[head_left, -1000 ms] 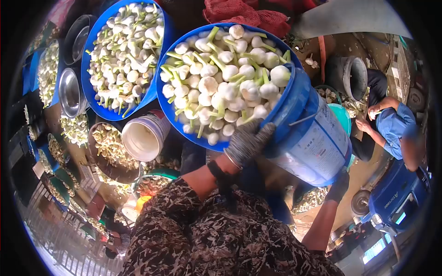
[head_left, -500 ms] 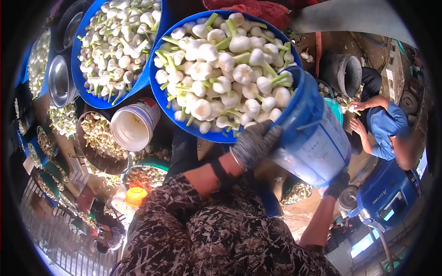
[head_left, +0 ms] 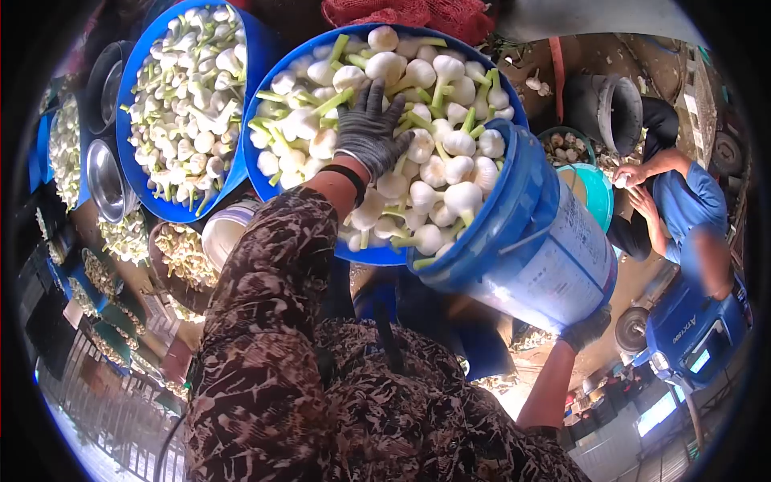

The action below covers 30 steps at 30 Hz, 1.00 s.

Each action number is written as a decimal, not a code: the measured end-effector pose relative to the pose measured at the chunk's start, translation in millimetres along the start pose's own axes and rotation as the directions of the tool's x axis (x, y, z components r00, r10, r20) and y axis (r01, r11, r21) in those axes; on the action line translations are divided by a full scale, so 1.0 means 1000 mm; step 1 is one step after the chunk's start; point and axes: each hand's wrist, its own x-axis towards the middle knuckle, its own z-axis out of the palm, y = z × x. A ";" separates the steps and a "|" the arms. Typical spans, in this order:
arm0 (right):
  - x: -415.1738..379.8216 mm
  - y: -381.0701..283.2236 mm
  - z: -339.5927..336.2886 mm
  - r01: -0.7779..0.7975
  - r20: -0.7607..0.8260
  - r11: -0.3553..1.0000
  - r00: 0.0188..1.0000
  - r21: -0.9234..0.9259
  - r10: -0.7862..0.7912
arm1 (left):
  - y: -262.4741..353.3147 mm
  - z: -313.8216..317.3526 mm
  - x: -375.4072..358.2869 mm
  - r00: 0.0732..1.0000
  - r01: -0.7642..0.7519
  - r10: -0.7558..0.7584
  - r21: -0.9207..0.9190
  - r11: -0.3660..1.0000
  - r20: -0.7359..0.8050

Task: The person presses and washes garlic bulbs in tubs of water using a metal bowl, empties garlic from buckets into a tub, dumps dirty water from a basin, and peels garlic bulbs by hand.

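My left hand (head_left: 369,130), in a grey glove, lies with fingers spread on top of the garlic bulbs (head_left: 450,169). They have trimmed green stems and fill a large blue tub (head_left: 259,165) right up to its rim. My right hand (head_left: 586,329), gloved too, grips the base of a blue-and-white bucket (head_left: 554,241) from below. The bucket is tilted on its side, its mouth resting over the tub's right part against the garlic. Its inside is hidden from me, and only part of the right fingers shows.
A second blue tub (head_left: 124,136) of garlic stands at left, near a metal basin (head_left: 107,181) and a white pail (head_left: 229,229). Red mesh sacking (head_left: 409,10) lies behind. At right a person in blue (head_left: 691,197) sits by a black bucket (head_left: 618,112) and a blue vehicle (head_left: 691,329).
My left hand has let go of the bucket's rim and moved up and left onto the garlic. The bucket's mouth has swung lower over the tub. My right hand stays under its base.
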 end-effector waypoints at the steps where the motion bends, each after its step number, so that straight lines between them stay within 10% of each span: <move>1: 0.009 0.026 -0.017 0.242 0.092 0.891 0.970 -0.383 -0.224 | -0.001 0.005 0.004 1.000 0.006 -0.004 -0.119 0.993 0.024; 9: 0.006 0.028 -0.010 -0.175 -0.160 0.984 0.971 0.028 0.177 | -0.008 0.045 0.021 0.999 -0.026 0.026 0.005 1.000 0.035; 12: 0.017 0.061 -0.035 0.140 0.035 0.925 0.990 -0.355 -0.136 | -0.009 0.045 0.033 0.998 -0.004 0.005 -0.012 1.000 0.065; 14: 0.017 0.058 -0.032 0.043 0.002 0.967 0.999 -0.253 -0.044 | -0.009 0.038 0.035 0.997 0.003 -0.001 -0.024 1.000 0.077; 16: 0.012 0.051 -0.026 -0.022 -0.028 0.988 0.999 -0.151 0.018 | -0.013 0.044 0.041 0.978 0.170 -0.088 -0.472 0.865 0.191; 17: 0.009 0.045 -0.022 -0.001 -0.005 0.992 1.000 -0.129 0.001 | -0.016 0.068 0.033 0.997 -0.071 0.071 -0.387 0.919 -0.013; 21: 0.010 0.027 -0.005 -0.039 -0.013 0.999 0.999 -0.011 0.038 | 0.067 0.004 -0.039 0.975 -0.107 0.129 -0.127 0.986 0.178; 26: 0.008 0.000 0.005 0.028 0.041 0.895 0.999 -0.446 -0.011 | 0.061 0.041 -0.045 0.986 -0.109 0.117 -0.068 0.992 0.123; 28: 0.007 -0.007 0.017 -0.163 -0.071 0.982 0.983 0.093 0.170 | 0.055 0.052 -0.044 0.982 -0.135 0.138 -0.031 0.990 0.127; 30: 0.007 0.000 0.013 0.067 -0.015 0.966 0.997 -0.252 -0.073 | 0.056 0.047 -0.042 0.978 -0.129 0.134 -0.041 0.991 0.162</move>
